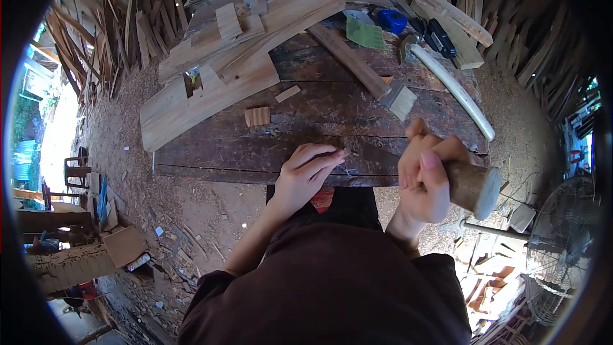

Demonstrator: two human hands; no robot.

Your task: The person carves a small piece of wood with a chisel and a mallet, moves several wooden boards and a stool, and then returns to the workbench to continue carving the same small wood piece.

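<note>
Your right hand (424, 182) has its fingers clamped around a thick wooden handle (469, 186) by the near edge of the tabletop (223, 158). Your left hand (308, 169) bunches its fingers; their contents can't be made out. The dark blade (382, 158) points their way: a slip could cut them.

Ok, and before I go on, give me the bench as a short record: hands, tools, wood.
right hand: closed around a thick, round wooden handle
right hand point: right hand, thick, round wooden handle
left hand: left hand, fingers bent, at the near edge; can't tell whether it pinches anything
surface: dark, scratched wooden table
brush: flat brush with pale bristles, right of center
hammer: hammer with pale curved handle, far right
measuring: blue tape measure, beyond the brush
wood: small striped brown block, near pale flat boards
</note>
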